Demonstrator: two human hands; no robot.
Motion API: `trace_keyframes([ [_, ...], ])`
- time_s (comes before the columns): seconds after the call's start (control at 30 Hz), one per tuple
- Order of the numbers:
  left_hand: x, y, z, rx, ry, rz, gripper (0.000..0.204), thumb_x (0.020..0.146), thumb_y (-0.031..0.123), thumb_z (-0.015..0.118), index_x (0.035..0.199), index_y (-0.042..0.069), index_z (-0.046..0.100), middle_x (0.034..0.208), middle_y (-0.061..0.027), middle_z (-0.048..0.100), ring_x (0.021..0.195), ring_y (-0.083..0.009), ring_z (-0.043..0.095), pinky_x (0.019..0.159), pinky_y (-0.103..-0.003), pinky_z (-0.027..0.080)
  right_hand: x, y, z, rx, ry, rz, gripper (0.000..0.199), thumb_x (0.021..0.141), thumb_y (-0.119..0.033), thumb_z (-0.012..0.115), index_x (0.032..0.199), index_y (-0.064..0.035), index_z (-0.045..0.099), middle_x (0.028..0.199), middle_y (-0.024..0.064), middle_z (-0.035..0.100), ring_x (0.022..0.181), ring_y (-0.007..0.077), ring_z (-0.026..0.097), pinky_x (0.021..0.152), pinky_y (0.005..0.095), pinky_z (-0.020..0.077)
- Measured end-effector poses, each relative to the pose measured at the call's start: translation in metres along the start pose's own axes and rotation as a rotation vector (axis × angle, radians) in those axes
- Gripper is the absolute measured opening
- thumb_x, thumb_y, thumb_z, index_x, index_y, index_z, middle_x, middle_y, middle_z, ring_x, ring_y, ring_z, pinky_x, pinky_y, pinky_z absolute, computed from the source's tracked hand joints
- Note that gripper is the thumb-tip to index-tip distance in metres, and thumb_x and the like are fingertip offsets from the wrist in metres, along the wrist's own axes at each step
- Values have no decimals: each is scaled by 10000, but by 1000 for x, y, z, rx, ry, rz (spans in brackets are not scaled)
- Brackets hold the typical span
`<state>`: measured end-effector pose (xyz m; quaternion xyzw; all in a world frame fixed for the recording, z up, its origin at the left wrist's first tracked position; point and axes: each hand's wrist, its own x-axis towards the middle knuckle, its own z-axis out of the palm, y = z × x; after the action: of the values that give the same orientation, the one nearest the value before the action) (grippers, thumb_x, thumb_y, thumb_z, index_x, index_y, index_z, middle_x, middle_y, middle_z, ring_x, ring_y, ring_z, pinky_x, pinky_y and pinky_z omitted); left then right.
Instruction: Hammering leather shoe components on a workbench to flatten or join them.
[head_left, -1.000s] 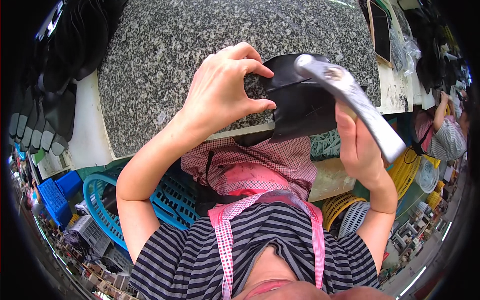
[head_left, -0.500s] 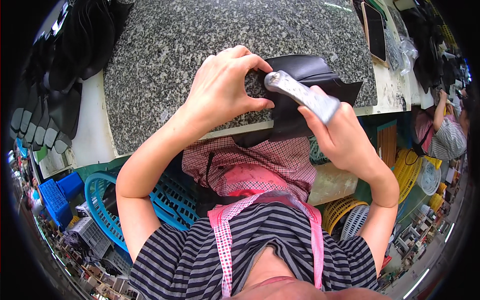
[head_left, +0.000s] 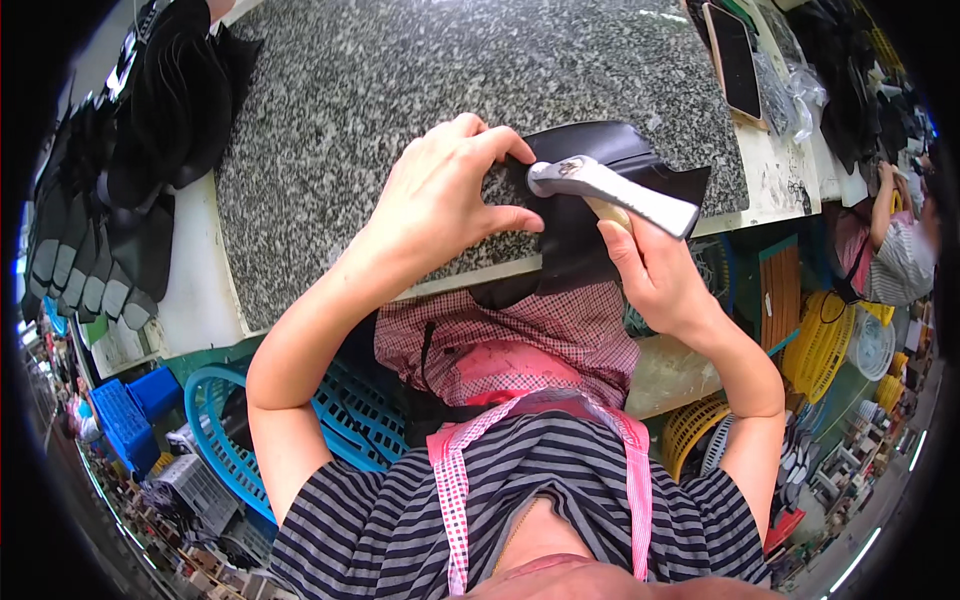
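Observation:
A black leather piece [head_left: 580, 245] lies at the near edge of a speckled granite slab [head_left: 350, 100], part of it hanging over toward my apron. My left hand [head_left: 435, 195] rests at its left side, index fingertip and thumb set apart along the edge and holding it down. In my right hand [head_left: 665, 275] is a hammer [head_left: 630, 190] with a curved metal head, gripped by its handle, which my fingers mostly hide. The rounded striking face sits on or just above the leather, close to my left fingertips; I cannot tell whether they touch.
Stacked black pieces [head_left: 180, 95] hang at the left of the bench. A phone [head_left: 735, 65] and a clear plastic bag [head_left: 803, 95] lie at the right. Below the bench are a blue basket [head_left: 215, 440] and yellow baskets [head_left: 815, 345]. Another person [head_left: 900, 265] works at far right.
The hammer was blurred and more upright; now it is sharp, its head lying flatter over the leather. The whole view has shifted slightly, while my left hand keeps its place on the edge.

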<state>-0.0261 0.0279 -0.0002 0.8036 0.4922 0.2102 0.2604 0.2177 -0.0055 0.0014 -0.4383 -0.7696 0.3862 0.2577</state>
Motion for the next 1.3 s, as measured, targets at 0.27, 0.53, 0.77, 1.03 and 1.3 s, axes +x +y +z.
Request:
trace_keyframes([
  [0.27, 25, 14, 10, -196, -23, -163, 500, 823, 236, 782, 1191, -30, 573, 848, -189, 687, 781, -324, 687, 746, -381, 544, -16, 32, 13, 928, 235, 257, 433, 1037, -493, 403, 866, -95, 388, 591, -40, 339, 418, 26, 249, 372, 200, 188],
  [0.53, 12, 14, 10, -1196, -411, -703, 223, 976, 250, 642, 1033, 38, 602, 796, 59, 610, 569, 12, 468, 499, -136, 381, -17, 34, 17, 1092, 268, 211, 377, 1059, -424, 394, 901, -83, 423, 593, -48, 361, 436, 14, 295, 383, 197, 209],
  [0.77, 9, 42, 15, -1677, -373, -848, 125, 1030, 157, 529, 942, 70, 544, 739, 53, 511, 496, 7, 398, 432, -133, 303, -24, 45, 12, 1086, 260, 189, 366, 1065, -406, 387, 917, -77, 451, 593, -49, 380, 448, 15, 320, 396, 194, 228],
  [1.03, -51, 23, -2, -1871, -98, -718, 294, 973, 22, 543, 1264, 38, 503, 759, 35, 533, 482, 0, 423, 410, -133, 329, -20, 15, 16, 1294, 273, 182, 167, 979, -216, 529, 1008, -69, 455, 650, -39, 380, 457, 31, 326, 393, 203, 251],
  [1.3, -353, 35, -49, -1255, 1482, -832, 427, 972, 231, 572, 1368, 87, 507, 985, -53, 693, 753, -138, 643, 698, -339, 573, -52, -61, -24, 1370, 140, -506, 210, 914, -234, 576, 1004, -119, 424, 701, 0, 419, 489, 116, 403, 495, 272, 398],
])
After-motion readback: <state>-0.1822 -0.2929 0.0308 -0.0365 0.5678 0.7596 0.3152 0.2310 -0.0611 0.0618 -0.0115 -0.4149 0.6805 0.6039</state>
